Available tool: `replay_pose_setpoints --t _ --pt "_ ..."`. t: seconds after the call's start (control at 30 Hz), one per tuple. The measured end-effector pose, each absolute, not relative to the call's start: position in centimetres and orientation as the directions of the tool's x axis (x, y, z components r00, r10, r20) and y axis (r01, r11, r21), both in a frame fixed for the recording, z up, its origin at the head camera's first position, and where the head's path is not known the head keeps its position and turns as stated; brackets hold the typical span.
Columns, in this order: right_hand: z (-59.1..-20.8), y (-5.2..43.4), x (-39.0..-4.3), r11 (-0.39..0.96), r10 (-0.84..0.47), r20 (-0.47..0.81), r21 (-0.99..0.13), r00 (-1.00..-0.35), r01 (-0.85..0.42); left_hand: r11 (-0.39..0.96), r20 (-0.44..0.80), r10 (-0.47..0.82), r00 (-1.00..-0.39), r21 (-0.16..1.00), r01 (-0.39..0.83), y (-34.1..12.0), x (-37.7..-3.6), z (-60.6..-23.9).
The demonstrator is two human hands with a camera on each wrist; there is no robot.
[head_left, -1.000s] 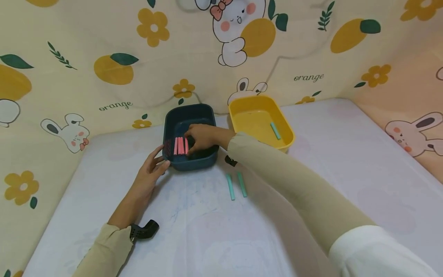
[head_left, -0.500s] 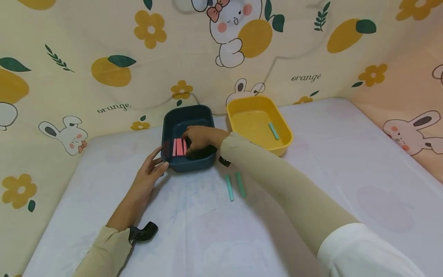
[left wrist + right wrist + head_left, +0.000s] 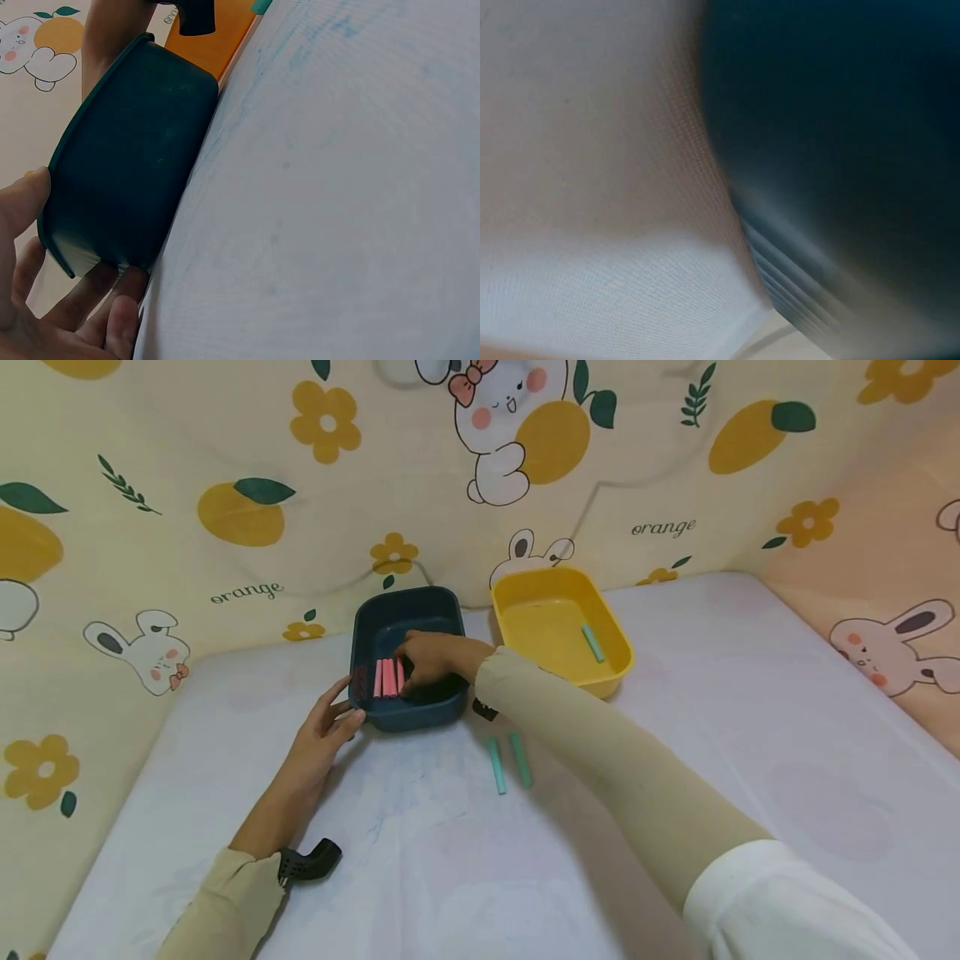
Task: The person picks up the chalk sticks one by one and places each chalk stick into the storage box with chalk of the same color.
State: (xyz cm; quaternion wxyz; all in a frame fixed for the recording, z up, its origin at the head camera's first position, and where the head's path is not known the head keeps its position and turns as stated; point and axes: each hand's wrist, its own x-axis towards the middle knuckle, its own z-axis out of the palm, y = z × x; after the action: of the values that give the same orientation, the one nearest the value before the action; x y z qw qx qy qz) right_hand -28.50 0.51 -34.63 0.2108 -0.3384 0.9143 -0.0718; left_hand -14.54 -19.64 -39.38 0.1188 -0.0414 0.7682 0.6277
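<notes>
Several pink chalk sticks (image 3: 388, 677) lie side by side inside a dark blue tub (image 3: 412, 719). Reaching into the tub, my right hand (image 3: 435, 658) pinches the rightmost pink chalk stick between thumb and fingers. My left hand (image 3: 322, 727) holds the tub's near left corner, thumb at the front and fingers along the side. From the left wrist, the tub (image 3: 127, 157) shows its outer wall, with the left hand's fingertips (image 3: 124, 319) low against it. The right wrist view shows mostly the tub's dark wall (image 3: 817, 150); the right hand's fingers are hidden there.
A yellow tub (image 3: 547, 635) stands to the right of the dark blue one, with one teal chalk stick (image 3: 592, 643) inside. Two more teal chalk sticks (image 3: 497, 766) lie on the white table cover, near the right forearm. A patterned cloth (image 3: 330, 502) hangs behind.
The head view has shifted slightly since the first frame. Both hands stay in place at the dark blue tub, and the chalk sticks keep their places.
</notes>
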Motion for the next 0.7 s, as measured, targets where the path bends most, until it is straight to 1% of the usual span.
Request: replay_pose_setpoints --t 0.33,0.7 --pt "-34.69 0.64 -28.63 0.754 -0.657 -0.35 -0.302 -0.668 -0.584 0.209 -0.232 0.084 -0.969 0.955 -0.211 -19.49 -14.56 -39.35" --pt "-34.61 0.66 -28.96 0.75 -0.661 -0.384 -0.301 -0.645 -0.59 0.224 -0.256 0.069 -0.964 0.946 -0.235 -19.52 -14.58 -39.31"
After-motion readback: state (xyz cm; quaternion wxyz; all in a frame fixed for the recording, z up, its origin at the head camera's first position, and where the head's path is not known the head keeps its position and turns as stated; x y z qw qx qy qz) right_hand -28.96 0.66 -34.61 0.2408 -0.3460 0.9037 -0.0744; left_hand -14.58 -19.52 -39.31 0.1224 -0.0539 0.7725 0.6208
